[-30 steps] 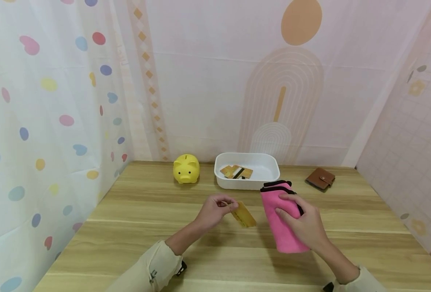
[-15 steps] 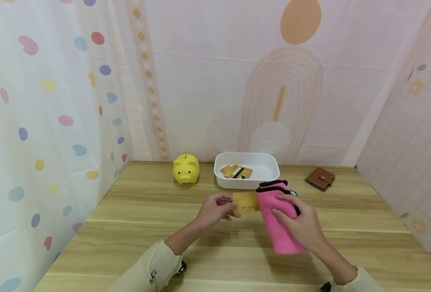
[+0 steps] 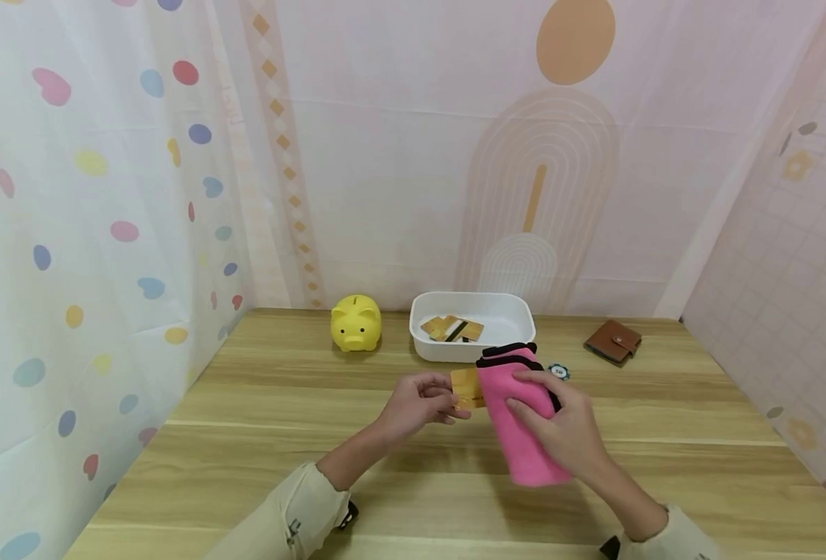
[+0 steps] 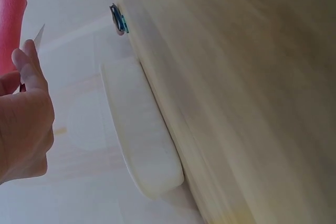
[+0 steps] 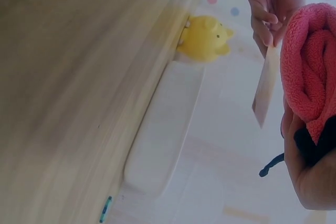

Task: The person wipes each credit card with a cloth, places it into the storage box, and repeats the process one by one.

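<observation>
My left hand [image 3: 413, 411] pinches a gold bank card [image 3: 463, 387] by its edge, above the table. The card's right end is hidden behind a folded pink towel [image 3: 521, 428] with black trim in the head view. My right hand [image 3: 572, 428] grips that towel from the right, thumb and fingers across its front. The right wrist view shows the card [image 5: 266, 87] nearly edge-on beside the rolled terry folds. Only the towel's edge and the card's tip show in the left wrist view, close to the left hand [image 4: 23, 124].
Behind the hands, a white tray [image 3: 474, 354] holds several gold cards [image 3: 455, 329]. To its left stands a yellow piggy bank [image 3: 357, 324]. A brown wallet [image 3: 614, 343] lies at the back right, and a poker chip [image 3: 558, 372] just beyond the towel. Curtains enclose the table [image 3: 259, 467].
The left hand has turned the card from slanting down to nearly level. My right hand has brought the towel leftward over the card's end, and the poker chip has come into view.
</observation>
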### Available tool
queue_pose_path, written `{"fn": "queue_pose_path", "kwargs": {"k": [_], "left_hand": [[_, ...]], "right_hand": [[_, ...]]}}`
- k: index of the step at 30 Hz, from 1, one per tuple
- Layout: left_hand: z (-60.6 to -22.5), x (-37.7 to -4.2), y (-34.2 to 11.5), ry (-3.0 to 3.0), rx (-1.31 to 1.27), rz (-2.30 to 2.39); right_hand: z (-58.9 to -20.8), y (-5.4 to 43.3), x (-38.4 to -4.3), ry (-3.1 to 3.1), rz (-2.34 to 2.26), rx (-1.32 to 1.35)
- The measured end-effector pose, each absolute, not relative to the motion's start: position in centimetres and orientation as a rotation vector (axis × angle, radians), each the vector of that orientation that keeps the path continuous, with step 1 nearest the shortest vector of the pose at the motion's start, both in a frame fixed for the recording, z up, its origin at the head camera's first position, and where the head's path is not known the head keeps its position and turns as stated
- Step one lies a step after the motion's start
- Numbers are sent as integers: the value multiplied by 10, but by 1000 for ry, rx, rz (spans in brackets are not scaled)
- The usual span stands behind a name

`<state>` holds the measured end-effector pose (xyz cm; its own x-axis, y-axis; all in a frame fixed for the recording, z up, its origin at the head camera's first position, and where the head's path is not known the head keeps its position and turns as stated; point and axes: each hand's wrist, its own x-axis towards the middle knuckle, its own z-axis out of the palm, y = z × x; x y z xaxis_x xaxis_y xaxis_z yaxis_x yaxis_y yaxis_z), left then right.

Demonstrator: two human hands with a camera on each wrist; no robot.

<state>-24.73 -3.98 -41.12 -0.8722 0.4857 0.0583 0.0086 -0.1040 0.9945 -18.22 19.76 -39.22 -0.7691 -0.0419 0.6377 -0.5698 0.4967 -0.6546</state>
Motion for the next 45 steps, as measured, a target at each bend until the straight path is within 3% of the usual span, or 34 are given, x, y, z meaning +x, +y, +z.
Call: {"fn": "queue_pose_path", "kwargs": {"k": [22,45], "left_hand": [[-407,-243,-37,1941,690,1938],[-402,-243,-37,2032,654,1946]], "right_hand": [[-392,170,-190,-2107,1212,652],[-393,194,-193,-2172,1168,501]]}}
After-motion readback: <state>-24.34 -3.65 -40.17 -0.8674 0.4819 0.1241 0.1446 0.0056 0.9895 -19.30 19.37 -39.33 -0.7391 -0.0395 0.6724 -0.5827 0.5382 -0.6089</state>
